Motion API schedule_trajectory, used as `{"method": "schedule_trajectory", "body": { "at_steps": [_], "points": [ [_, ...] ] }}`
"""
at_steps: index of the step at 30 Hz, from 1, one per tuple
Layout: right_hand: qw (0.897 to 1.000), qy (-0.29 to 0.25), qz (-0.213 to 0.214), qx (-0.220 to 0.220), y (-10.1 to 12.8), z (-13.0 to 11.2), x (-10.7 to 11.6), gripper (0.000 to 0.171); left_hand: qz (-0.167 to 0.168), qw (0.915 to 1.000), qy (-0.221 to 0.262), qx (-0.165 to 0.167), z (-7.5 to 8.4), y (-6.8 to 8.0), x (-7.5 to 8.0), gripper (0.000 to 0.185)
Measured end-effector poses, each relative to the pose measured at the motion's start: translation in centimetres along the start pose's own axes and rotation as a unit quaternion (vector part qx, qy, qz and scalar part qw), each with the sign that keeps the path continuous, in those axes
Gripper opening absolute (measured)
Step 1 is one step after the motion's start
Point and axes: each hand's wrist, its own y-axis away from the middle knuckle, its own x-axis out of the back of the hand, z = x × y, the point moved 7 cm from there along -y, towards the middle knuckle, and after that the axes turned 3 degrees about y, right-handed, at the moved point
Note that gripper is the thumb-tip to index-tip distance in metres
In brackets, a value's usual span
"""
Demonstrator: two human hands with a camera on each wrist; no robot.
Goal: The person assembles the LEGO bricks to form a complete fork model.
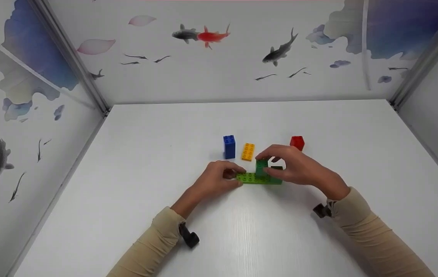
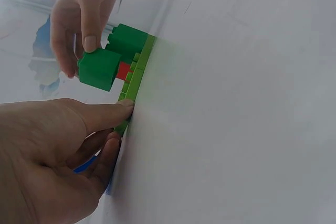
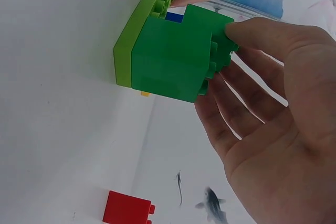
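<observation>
My left hand [image 1: 220, 179] pinches the left end of a flat light green studded plate [image 1: 247, 179] between thumb and fingers, low at the tabletop. A seam crosses the plate in both wrist views. On its right end sits a dark green block [image 3: 168, 59]. Above the plate's middle, my right hand [image 1: 295, 165] grips a second dark green block [image 2: 98, 69] by thumb and fingertips. In the left wrist view a gap shows between this held block and the plate's studs, and it stands beside the seated block.
Behind the hands on the white table [image 1: 145, 154] stand a tall blue block [image 1: 229, 148], a flat yellow studded brick [image 1: 248, 152] and, farther right, a red block [image 1: 297, 142]. White panels with painted fish enclose the table at the back and sides.
</observation>
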Motion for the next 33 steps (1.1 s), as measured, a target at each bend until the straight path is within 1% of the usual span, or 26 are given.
{"method": "schedule_trajectory", "body": {
  "at_steps": [4, 12, 23, 33],
  "points": [
    [1.0, 0.0, -0.009, -0.003, -0.1, 0.0, -0.3, 0.035, 0.001, 1.0, 0.001, -0.003, 0.1, 0.0, 0.1, 0.033],
    [0.999, -0.002, -0.026, -0.031, -0.2, 0.1, -0.8, 0.036, 0.003, 1.0, 0.001, -0.006, 0.0, 0.0, 0.1, 0.032],
    [0.999, 0.003, -0.033, -0.03, -0.1, 0.2, -1.0, 0.038, 0.004, 1.0, -0.001, -0.002, 0.1, 0.0, 0.1, 0.031],
    [0.998, -0.002, -0.043, -0.038, 0.0, 0.3, -1.4, 0.045, 0.001, 1.0, -0.002, 0.001, -0.1, -0.2, 0.0, 0.031]
  ]
}}
